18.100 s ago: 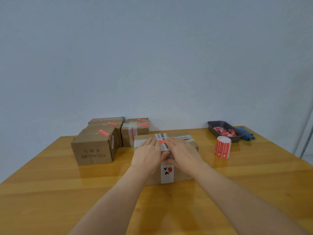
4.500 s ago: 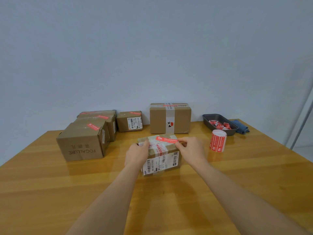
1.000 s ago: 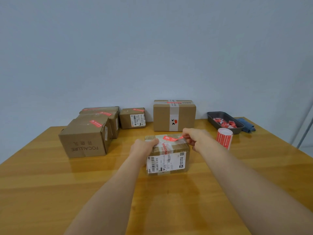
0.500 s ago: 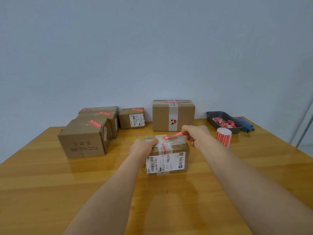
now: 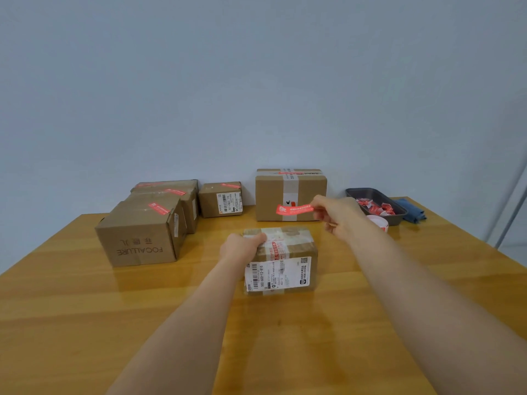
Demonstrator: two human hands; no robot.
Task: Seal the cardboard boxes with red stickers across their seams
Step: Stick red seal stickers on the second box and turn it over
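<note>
Head cam: right hand (image 5: 338, 213) just peeled the red sticker (image 5: 293, 209) back off, grip pinching it above the small box (image 5: 281, 259); left hand (image 5: 242, 248) grips the box on the surface (image 5: 85, 309). Reseal needed.

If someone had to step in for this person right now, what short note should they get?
Left hand grips the small labelled box at the table's middle. Right hand pinches a loose red sticker in the air above it.
Done: the boxes at the back left and the tall box carry red stickers.
Left: press this sticker across the small box's top seam. The sticker roll stands behind the right wrist.
</note>
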